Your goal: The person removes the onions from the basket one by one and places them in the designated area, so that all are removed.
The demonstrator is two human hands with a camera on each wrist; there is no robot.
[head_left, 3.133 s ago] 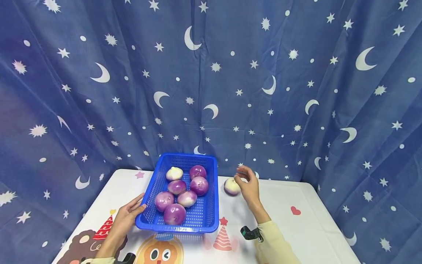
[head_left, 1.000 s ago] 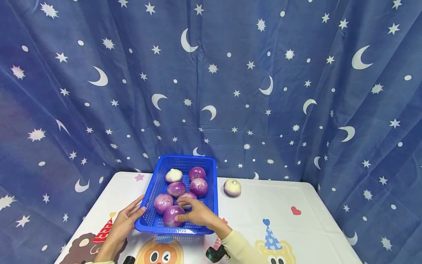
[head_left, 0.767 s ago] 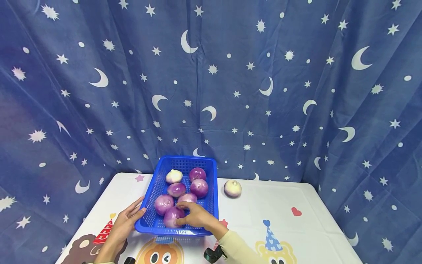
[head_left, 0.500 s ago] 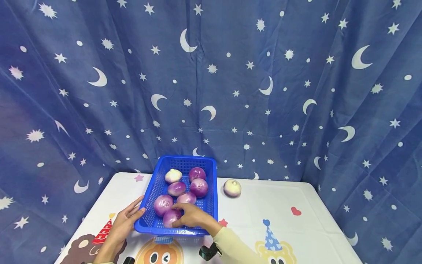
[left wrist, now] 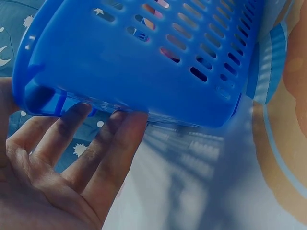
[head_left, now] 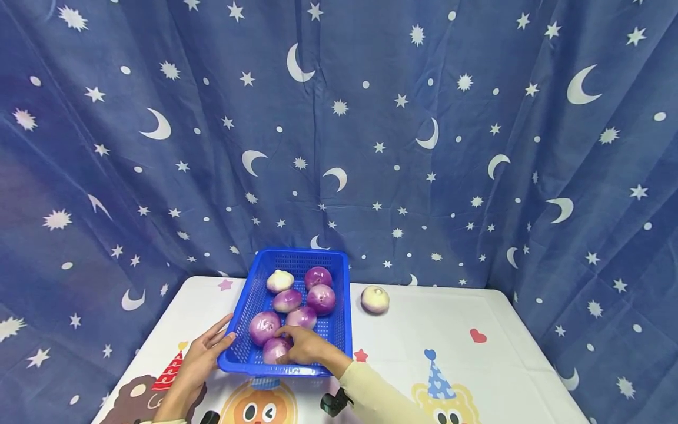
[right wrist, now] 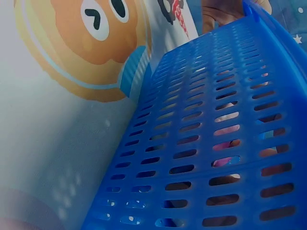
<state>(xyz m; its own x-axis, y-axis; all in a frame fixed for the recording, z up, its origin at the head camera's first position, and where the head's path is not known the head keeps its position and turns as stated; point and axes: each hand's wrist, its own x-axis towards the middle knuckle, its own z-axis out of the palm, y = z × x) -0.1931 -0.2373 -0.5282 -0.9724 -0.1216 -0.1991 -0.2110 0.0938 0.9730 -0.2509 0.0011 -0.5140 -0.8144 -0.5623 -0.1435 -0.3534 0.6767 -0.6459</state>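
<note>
A blue plastic basket (head_left: 346,330) holds several purple-and-white onions. My left hand (head_left: 198,353) is at its left side near the front corner. In the left wrist view, the thumb lies at the rim and the other fingers (left wrist: 122,148) press against the outer wall. Inside the basket, my right hand (head_left: 304,346) grips the frontmost onion (head_left: 274,350), its thumb towards me and fingers over the far side. Two onions touch or nearly touch this one: a round one (head_left: 264,328) and a paler one (head_left: 301,318). The basket wall (right wrist: 192,129) hides the right hand's grip in the right wrist view.
One onion (head_left: 375,300) sits on the table outside the basket, to the right. The white tablecloth (head_left: 508,353) has printed cartoon figures. A blue curtain (head_left: 424,176) with moons and stars hangs behind the table.
My right hand has come from the onion on the table into the basket and taken hold of the frontmost onion, which has turned slightly. The left hand has stayed at the basket.
</note>
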